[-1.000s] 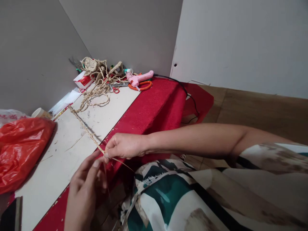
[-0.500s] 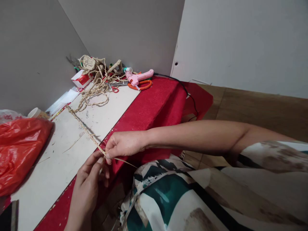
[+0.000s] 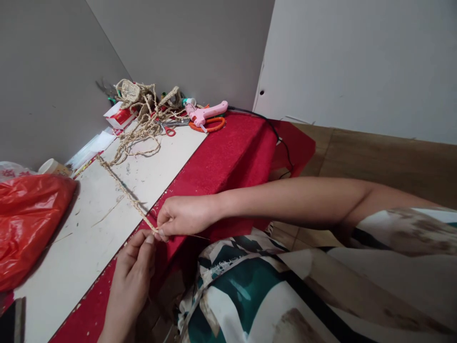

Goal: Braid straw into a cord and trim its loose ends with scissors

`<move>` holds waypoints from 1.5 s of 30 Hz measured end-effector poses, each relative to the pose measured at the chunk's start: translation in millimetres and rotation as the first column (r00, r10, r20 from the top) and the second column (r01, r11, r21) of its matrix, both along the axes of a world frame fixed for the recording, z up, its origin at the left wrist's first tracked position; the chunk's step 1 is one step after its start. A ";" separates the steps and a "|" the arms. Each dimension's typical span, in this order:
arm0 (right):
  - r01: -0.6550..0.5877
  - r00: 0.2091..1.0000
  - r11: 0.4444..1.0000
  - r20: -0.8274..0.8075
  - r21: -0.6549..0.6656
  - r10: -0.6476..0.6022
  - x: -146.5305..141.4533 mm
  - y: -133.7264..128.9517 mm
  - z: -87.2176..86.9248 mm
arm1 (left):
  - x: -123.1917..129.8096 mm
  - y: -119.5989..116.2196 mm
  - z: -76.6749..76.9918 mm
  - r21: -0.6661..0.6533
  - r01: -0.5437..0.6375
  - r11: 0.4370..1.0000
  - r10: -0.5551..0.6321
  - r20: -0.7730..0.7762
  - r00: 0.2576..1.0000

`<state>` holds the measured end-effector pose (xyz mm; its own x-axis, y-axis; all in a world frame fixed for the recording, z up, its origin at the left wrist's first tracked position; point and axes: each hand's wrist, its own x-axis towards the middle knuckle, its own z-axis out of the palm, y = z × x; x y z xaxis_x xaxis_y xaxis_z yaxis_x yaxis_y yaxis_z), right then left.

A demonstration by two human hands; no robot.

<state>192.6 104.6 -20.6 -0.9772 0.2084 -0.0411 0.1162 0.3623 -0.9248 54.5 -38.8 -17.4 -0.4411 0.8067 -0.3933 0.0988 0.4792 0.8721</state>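
A thin, straw-coloured braided cord (image 3: 130, 196) stretches from the tangled cord on the table towards me. Its near end is pinched between my hands, just over the table's red edge. My left hand (image 3: 134, 267) is closed, thumb and forefinger pressed together at the cord's tip. Right beside it, my right hand (image 3: 183, 215) comes in from the right, closed with its thumb and fingertips on the same end. A thin loose strand (image 3: 198, 236) pokes out under my right hand. The fingertips partly hide the very end of the braid.
At the back lie a heap of braided cord (image 3: 141, 136), a pink glue gun (image 3: 207, 113), orange-handled scissors (image 3: 212, 125) and a red-and-white box (image 3: 119, 116). A red plastic bag (image 3: 32, 224) and a paper cup (image 3: 53, 166) stand left. A black cable (image 3: 266, 121) runs off the table's right side.
My left hand's fingers have drawn together into a tighter pinch, and the hand has shifted slightly at the braid's end. My right hand stays nearly in place, lower fingertips moved slightly.
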 end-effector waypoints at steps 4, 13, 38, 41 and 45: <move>0.057 0.998 0.951 -0.035 0.303 -0.049 2.7 -7.1 3.9 | 4.6 4.7 -0.4 0.006 -0.033 0.999 0.032 0.054 0.998; 0.144 0.976 0.807 0.050 0.572 -0.210 19.2 -17.7 20.4 | 4.9 9.3 -3.8 0.110 0.030 0.993 -0.029 -0.018 0.999; 0.076 0.997 0.996 0.007 0.038 -0.077 3.7 -1.9 6.7 | 8.6 7.1 -8.6 0.165 -0.143 0.976 0.105 0.219 0.970; -0.026 0.999 0.997 0.042 0.072 0.023 -6.8 6.8 1.4 | 6.3 5.5 -7.6 0.151 -0.080 0.985 0.054 0.169 0.984; -0.103 0.993 0.995 0.063 0.013 0.102 -10.0 12.4 0.1 | 7.5 3.1 -1.2 0.112 0.020 0.993 -0.021 0.006 1.000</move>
<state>182.6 117.1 -20.5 -0.9891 0.1080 -0.0997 0.1344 0.3901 -0.9109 62.0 -35.7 -18.6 -0.4216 0.8547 -0.3029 0.1008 0.3762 0.9210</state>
